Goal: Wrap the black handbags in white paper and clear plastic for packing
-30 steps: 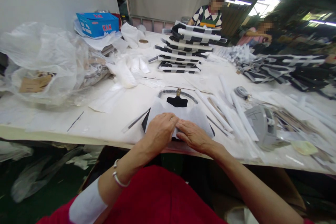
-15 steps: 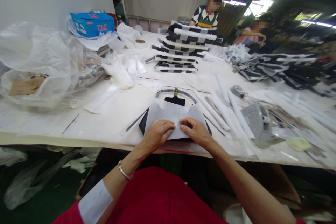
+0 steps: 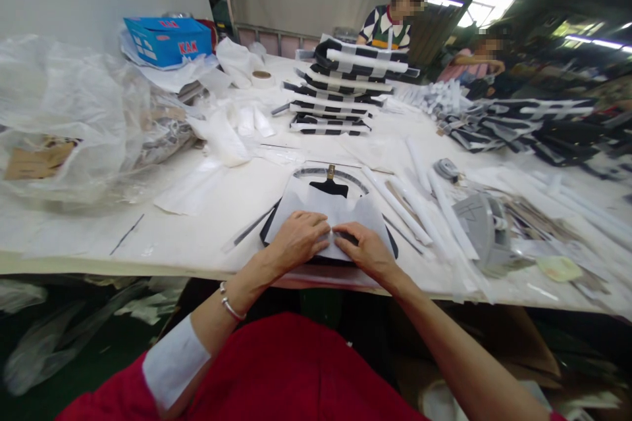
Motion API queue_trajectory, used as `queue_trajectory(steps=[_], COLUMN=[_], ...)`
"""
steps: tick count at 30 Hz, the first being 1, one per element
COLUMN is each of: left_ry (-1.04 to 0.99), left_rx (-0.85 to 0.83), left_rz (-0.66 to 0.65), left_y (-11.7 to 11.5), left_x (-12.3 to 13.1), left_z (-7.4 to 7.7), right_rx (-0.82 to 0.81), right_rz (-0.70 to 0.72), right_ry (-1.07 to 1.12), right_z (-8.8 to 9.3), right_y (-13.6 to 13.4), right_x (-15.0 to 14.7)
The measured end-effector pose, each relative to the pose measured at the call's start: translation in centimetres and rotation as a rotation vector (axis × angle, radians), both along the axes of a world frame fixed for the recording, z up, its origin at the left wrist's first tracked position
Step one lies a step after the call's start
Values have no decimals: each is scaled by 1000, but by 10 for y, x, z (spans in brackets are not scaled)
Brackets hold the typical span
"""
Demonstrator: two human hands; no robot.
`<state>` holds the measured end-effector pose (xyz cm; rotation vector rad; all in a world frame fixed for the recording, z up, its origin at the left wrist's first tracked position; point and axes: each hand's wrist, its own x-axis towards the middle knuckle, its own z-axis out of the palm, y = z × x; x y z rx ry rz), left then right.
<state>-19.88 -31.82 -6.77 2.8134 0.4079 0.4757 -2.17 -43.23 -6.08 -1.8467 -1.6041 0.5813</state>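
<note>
A white sheet (image 3: 292,210) of thin paper or foam covers the front of a black bag (image 3: 394,247) lying at the table's near edge. The bag's curved handle (image 3: 353,174), wrapped in clear film, and a black tab (image 3: 330,188) with a gold-coloured clasp (image 3: 331,172) show beyond it. My left hand (image 3: 301,237) lies flat on the sheet, fingers stretched out and close together. Close by, my right hand (image 3: 366,247) has its thumb and bent forefinger closed at the sheet's middle. The fingertips of both hands nearly meet; any small thing between them is hidden.
A stack of black bags with white strips (image 3: 340,89) stands farther back. White strips (image 3: 451,214) and a grey tape dispenser (image 3: 478,230) lie at right. Clear plastic bags (image 3: 74,118) and a blue box (image 3: 168,43) occupy the left. A co-worker (image 3: 388,23) is beyond the stack.
My left hand has shifted slightly up and lies flatter on the sheet. My right hand has edged left, closer to it. The camera view has moved a little.
</note>
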Motion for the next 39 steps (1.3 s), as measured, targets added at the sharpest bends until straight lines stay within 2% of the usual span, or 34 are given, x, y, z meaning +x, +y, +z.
queue_trajectory(steps=[3,8,12,17,21,26,31,36,39], left_ry=[-45,-58,-20,11,14,-50,-124,-51,-27], left_rx=[-20,-121,-161,-101,-79,-193,-244,-223,-219], left_rz=[-69,-13,71,131,100,116,108,32,56], left_y=[-1,-6,-9,-15,-17,-15,-16,-15,-15], left_x=[-2,-5,-3,2,3,0,-1,1,2], left_z=[-14,-30,-29,-29,-29,-25,-30,-30,-27], right_rx=[-15,-83,-177,-231,-204,-145,-116,-120,-120], right_rz=[15,24,29,1,-34,-42,-54,-35,-89], right_ry=[-14,-98,-247,-370,-358,-271,-190,-273,-288], right_z=[-2,-2,4,6,2,-2,-3,-8,-15], right_y=[2,8,16,23,23,21,20,21,21], right_x=[0,-2,-5,-10,-10,-6,-3,-2,-3])
